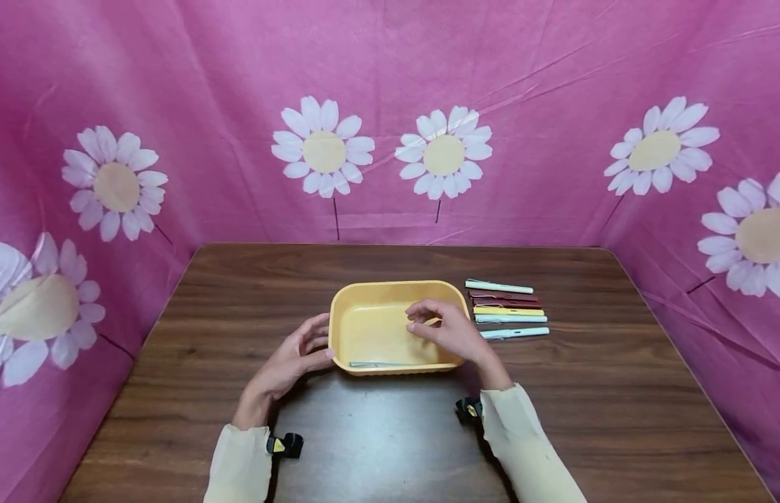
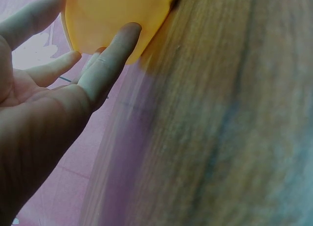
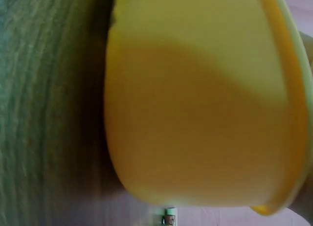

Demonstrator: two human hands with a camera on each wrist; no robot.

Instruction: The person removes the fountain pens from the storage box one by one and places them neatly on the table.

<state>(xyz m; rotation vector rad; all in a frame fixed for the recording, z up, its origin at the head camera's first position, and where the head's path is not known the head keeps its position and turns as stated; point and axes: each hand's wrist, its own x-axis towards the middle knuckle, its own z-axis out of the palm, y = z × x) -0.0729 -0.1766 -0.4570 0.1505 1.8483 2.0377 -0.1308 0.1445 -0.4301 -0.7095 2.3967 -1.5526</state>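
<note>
A yellow rectangular tub [image 1: 371,286] stands on the wooden table. In the head view a pale pen [image 1: 380,364] lies inside it along the near wall. My left hand [image 1: 295,360] rests against the tub's left end, thumb toward the near corner; the left wrist view shows its extended fingers [image 2: 110,59] at the outer wall. Over the right part of the tub hovers my right hand [image 1: 449,328], fingers loosely bent, nothing visible between them. The right wrist view is filled by the tub's outer wall [image 3: 195,123], with most of that hand hidden behind the rim.
Right of the tub, several pens lie side by side: a white one [image 1: 500,286], dark red ones [image 1: 506,301], a yellow one [image 1: 509,311] and pale green ones [image 1: 512,319]. A pink flowered cloth [image 1: 384,56] hangs around the table [image 1: 251,293].
</note>
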